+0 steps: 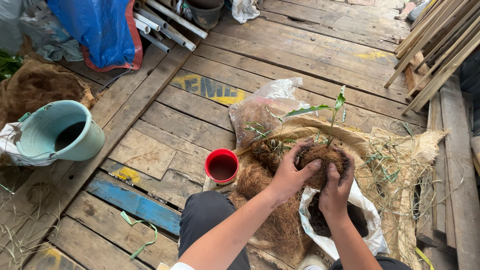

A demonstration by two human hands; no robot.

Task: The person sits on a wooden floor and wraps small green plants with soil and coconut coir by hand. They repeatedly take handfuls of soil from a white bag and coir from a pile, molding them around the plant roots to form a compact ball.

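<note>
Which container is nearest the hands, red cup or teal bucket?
The small red cup, upright just beside the left hand. The teal bucket lies tilted far off at the frame's left edge.

Weathered plank floor (280, 55) in daylight, a blue tarp (100, 30) over pipes (165, 25), timber strips (440, 45) leaning right.

Seedling root ball wrapped in coconut fibre, held over a soil bag.

Brown fibrous ball (322, 162) is roughly round, clasped on both sides by soil-stained left hand (290, 175) and right hand (336, 192). A thin green seedling (332, 115) rises upright from its top, with narrow leaves spread near the tip. The ball sits above a white bag of dark soil (367, 220).
</note>
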